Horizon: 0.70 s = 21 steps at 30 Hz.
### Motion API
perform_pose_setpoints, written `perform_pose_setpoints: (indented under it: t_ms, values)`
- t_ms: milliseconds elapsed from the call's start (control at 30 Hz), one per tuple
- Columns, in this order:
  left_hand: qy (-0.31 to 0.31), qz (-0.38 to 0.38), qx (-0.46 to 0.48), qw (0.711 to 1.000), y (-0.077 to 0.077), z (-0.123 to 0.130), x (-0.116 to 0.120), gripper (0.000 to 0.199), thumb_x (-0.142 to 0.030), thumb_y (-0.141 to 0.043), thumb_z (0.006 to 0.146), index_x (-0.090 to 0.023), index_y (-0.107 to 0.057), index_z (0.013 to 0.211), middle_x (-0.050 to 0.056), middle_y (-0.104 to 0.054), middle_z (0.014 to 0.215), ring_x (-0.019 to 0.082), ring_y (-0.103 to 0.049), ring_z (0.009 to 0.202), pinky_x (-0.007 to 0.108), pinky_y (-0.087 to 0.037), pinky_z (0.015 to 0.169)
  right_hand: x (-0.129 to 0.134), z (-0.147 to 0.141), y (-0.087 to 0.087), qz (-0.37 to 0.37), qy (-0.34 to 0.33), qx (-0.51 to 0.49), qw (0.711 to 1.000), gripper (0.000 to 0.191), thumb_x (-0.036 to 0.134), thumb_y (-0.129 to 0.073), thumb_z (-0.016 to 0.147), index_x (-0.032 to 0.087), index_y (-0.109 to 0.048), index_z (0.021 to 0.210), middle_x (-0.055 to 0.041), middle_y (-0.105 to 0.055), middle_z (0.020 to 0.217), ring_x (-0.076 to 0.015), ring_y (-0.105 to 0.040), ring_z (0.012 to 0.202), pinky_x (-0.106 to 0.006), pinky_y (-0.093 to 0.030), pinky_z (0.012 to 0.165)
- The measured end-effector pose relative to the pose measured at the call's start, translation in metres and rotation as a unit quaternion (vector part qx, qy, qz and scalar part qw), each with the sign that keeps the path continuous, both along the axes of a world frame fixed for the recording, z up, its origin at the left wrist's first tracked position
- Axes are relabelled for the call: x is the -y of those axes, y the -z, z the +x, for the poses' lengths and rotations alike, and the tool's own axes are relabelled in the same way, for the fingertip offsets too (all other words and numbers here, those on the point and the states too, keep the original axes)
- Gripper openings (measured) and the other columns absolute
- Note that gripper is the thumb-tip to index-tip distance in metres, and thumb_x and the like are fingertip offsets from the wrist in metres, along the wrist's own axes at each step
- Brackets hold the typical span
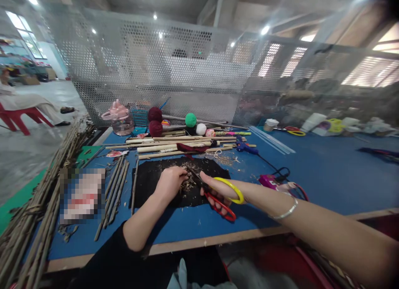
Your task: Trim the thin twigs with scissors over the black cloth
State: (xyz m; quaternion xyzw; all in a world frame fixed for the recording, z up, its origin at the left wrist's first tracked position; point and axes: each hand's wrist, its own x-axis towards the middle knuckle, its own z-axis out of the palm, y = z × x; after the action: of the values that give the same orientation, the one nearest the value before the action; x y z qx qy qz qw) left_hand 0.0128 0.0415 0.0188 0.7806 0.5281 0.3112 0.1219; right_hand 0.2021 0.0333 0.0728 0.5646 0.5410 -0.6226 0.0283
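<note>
My right hand point(216, 188) is closed around scissors point(195, 176) with one yellow and one red handle loop. Their dark blades point up and left toward the fingertips of my left hand point(170, 183). Those left fingers are pinched together beside the blades; what they hold, if anything, is too small to make out. Under both hands lies a black cloth point(146, 185), strewn in the middle with small brown chips point(186, 188). A thin stick point(135, 187) rests along the cloth's left edge.
Bundled twigs point(40, 193) and cut sticks point(115, 189) lie left. Pale rods point(174, 147), dark red yarn balls point(155, 122) and a green ball point(190, 119) stand behind the cloth. A blue glue gun point(245, 146) with a cable is to the right, before a perforated screen point(162, 64).
</note>
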Motion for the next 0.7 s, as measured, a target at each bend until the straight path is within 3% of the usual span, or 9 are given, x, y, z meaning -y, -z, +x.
perform_pose_setpoints:
  t_ms: [133, 367, 600, 700]
  values:
    - [0.046, -0.012, 0.024, 0.999, -0.002, -0.001, 0.001, 0.013, -0.019, -0.057, 0.077, -0.021, -0.069, 0.081, 0.002, -0.068, 0.081, 0.013, -0.06, 0.076, 0.023, -0.044, 0.073, -0.009, -0.002, 0.009, 0.002, 0.002, -0.013, 1.0, 0.074, 0.082, -0.014, 0.066, 0.018, -0.047, 0.083, 0.0037, -0.044, 0.047, -0.008, -0.042, 0.033, -0.02, -0.039, 0.03]
    - [0.024, -0.04, 0.016, 0.999, 0.001, -0.003, -0.003, 0.011, -0.02, -0.061, 0.073, -0.021, -0.07, 0.08, 0.002, -0.069, 0.079, 0.014, -0.06, 0.074, 0.024, -0.044, 0.072, -0.007, -0.002, 0.019, 0.077, 0.009, 0.014, 0.997, 0.071, 0.08, -0.02, 0.069, 0.017, -0.052, 0.076, 0.0056, -0.038, 0.044, -0.0043, -0.029, 0.029, -0.016, -0.025, 0.025]
    - [-0.006, -0.051, 0.015, 0.999, 0.004, -0.003, -0.004, 0.013, -0.022, -0.063, 0.071, -0.022, -0.07, 0.082, 0.002, -0.069, 0.085, 0.015, -0.062, 0.081, 0.025, -0.044, 0.077, -0.001, -0.003, 0.022, 0.215, -0.058, 0.012, 0.975, 0.055, 0.063, -0.035, 0.079, 0.015, -0.05, 0.06, 0.0047, -0.038, 0.037, -0.0061, -0.035, 0.035, -0.018, -0.029, 0.037]
    - [-0.013, -0.053, 0.033, 0.998, 0.002, -0.004, -0.004, 0.013, -0.023, -0.064, 0.07, -0.022, -0.071, 0.081, 0.001, -0.07, 0.085, 0.015, -0.062, 0.08, 0.026, -0.045, 0.078, -0.001, -0.004, 0.021, 0.194, -0.059, 0.001, 0.979, 0.052, 0.06, -0.035, 0.081, 0.015, -0.05, 0.061, 0.0051, -0.037, 0.037, -0.0056, -0.033, 0.034, -0.017, -0.028, 0.036]
